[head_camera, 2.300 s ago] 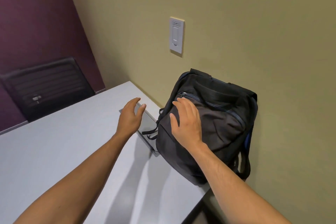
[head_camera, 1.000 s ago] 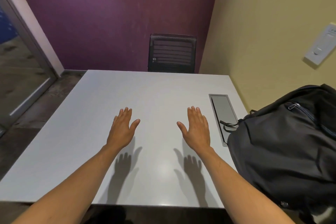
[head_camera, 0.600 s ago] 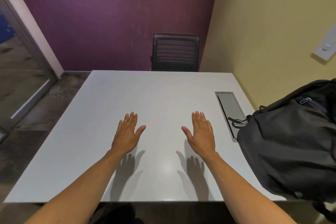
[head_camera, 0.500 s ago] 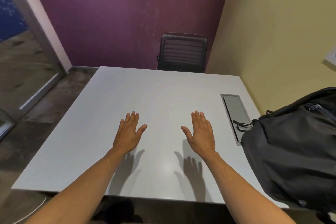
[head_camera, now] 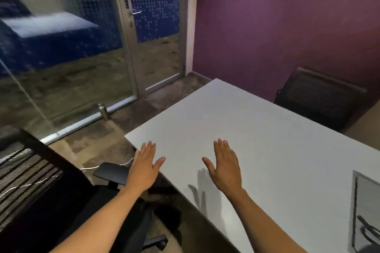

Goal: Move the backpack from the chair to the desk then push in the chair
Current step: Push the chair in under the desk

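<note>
1. Left hand (head_camera: 144, 167): empty, fingers (head_camera: 148, 148) spread flat, hovering over the near corner of the table (head_camera: 257, 139); its wrist lies above the armrest (head_camera: 112, 172) of the office chair (head_camera: 67, 207).
2. Right hand (head_camera: 225, 165): likewise empty, fingers extended and apart, held above the tabletop at roughly 3 o'clock of the left hand, casting a shadow on the surface.
3. Office chair: stands at 8 o'clock of the left hand, pulled away from the table, its mesh backrest (head_camera: 24, 172) nearest the camera; the seat carries nothing.
4. Backpack: almost wholly out of view; only dark straps (head_camera: 369, 230) show at the lower right edge, beside the grey cable hatch (head_camera: 365, 207) set in the table. It is judged to lie on the table already.
5. Remaining step: pushing in the chair, not yet begun.
6. Risks: a push on the armrest alone may swivel the chair instead of rolling it; the armrests may strike the table edge if they sit too high; the white cable (head_camera: 123, 165) on the floor near the casters may snag; a metal bottle (head_camera: 103, 111) stands by the glass wall, well apart.
</note>
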